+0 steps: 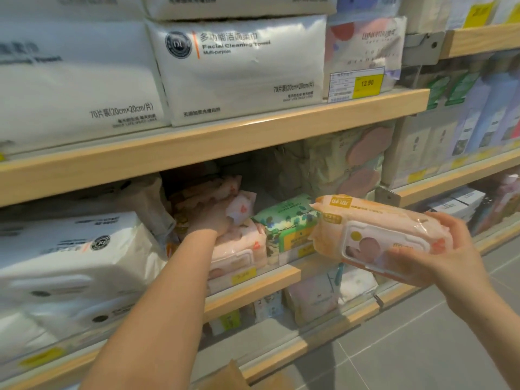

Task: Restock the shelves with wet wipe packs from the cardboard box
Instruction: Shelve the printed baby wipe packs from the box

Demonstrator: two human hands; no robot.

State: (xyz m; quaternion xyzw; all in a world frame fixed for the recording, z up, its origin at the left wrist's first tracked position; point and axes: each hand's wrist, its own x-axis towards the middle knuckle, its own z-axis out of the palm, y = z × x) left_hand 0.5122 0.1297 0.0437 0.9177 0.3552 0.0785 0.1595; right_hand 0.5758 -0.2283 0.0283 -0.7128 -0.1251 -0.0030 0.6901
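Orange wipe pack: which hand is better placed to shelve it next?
Probably the right hand: its fingers already hold the orange wipe pack just outside the shelf. The left hand is busy inside, on the stacked pink packs.

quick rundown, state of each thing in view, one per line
left hand: reaching into the middle shelf, gripping a small pink pack
small pink pack: held above the stacked pink wipe packs
right hand: holding an orange wet wipe pack
orange wet wipe pack: off the shelf, lid closed
green wipe pack: on the shelf, untouched
cardboard box: only a corner visible
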